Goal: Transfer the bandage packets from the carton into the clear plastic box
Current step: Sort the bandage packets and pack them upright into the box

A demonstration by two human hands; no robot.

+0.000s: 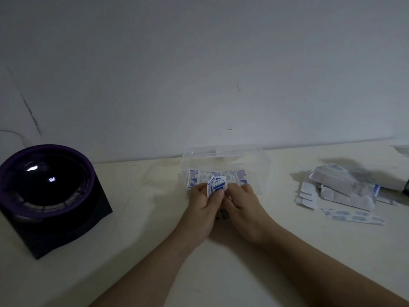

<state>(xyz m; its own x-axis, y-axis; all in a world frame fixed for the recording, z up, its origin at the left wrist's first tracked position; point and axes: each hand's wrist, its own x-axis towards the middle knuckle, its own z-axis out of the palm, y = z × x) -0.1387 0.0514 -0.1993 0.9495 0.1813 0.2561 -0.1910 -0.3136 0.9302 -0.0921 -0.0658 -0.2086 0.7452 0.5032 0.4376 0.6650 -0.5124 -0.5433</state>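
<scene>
Thin white paper packets (218,185) with blue print sit fanned, pinched by curled fingers (218,195) of the left hand (204,209) and right hand (245,209), just before the clear plastic box (264,165) holding more upright; a crinkled loose pile (340,185) lies right on the matte cream worktop (155,218)

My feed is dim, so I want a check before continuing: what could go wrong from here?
1. The packets are fanned out in the grip of the left hand and right hand; one could slip out short of the box.
2. The box already holds a row along its front wall, so new packets may snag on it.
3. The loose pile lies near the right arm; a sweep might scatter it.
</scene>
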